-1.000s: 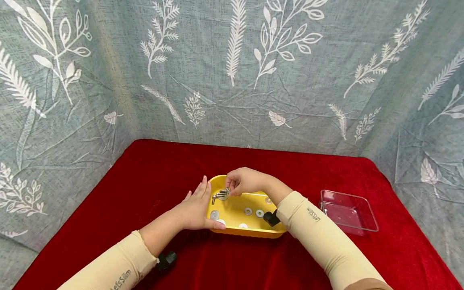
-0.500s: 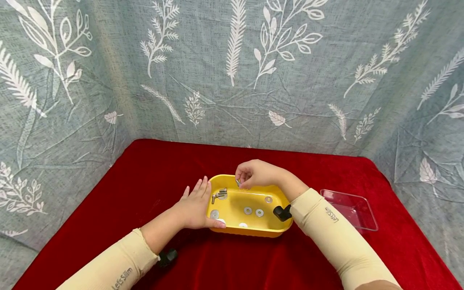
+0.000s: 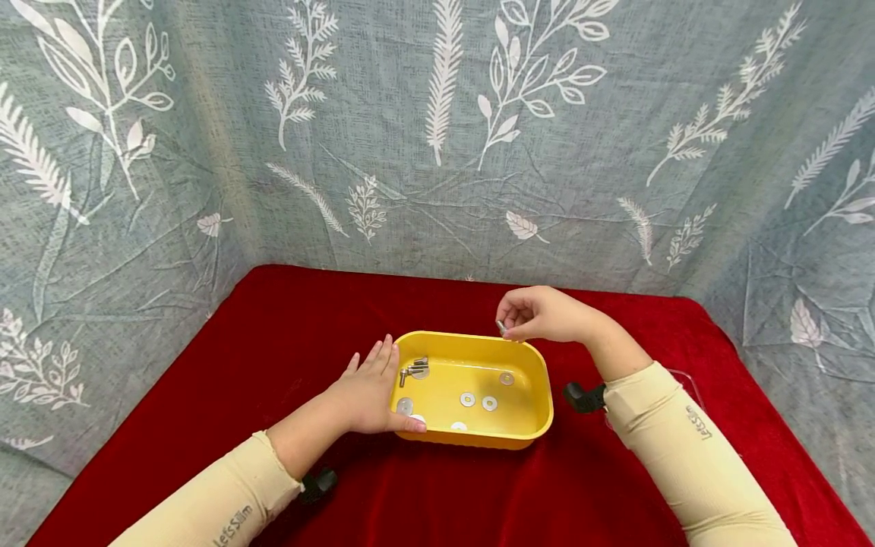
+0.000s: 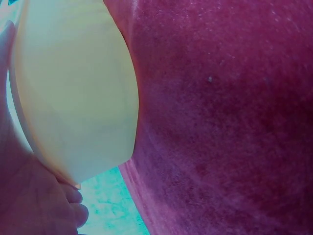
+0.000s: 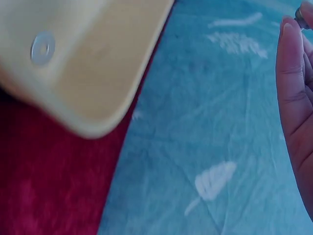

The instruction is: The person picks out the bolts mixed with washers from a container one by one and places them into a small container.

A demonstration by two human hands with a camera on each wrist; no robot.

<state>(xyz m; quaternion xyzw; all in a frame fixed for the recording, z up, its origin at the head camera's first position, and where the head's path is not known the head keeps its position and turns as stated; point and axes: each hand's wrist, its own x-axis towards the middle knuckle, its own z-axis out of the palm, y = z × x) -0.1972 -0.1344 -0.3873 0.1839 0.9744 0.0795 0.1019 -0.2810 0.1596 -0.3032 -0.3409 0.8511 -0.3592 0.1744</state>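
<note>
A yellow tray stands on the red cloth, holding several flat washers and a small cluster of metal bolts at its left end. Against the left end of the tray lies my left hand, fingers extended along the outside and thumb over the near rim. In the left wrist view the tray's wall fills much of the left side. Above the tray's far right rim, my right hand pinches a small metal bolt between thumb and fingers; only its end shows in the right wrist view.
A clear plastic box sits to the right, mostly hidden behind the right forearm. Red cloth covers the table. A patterned grey-blue curtain hangs along the back and sides.
My right hand has lifted a bolt from the cluster at the tray's left end and carried it rightward, to above the far right rim. My left hand has stayed at the tray.
</note>
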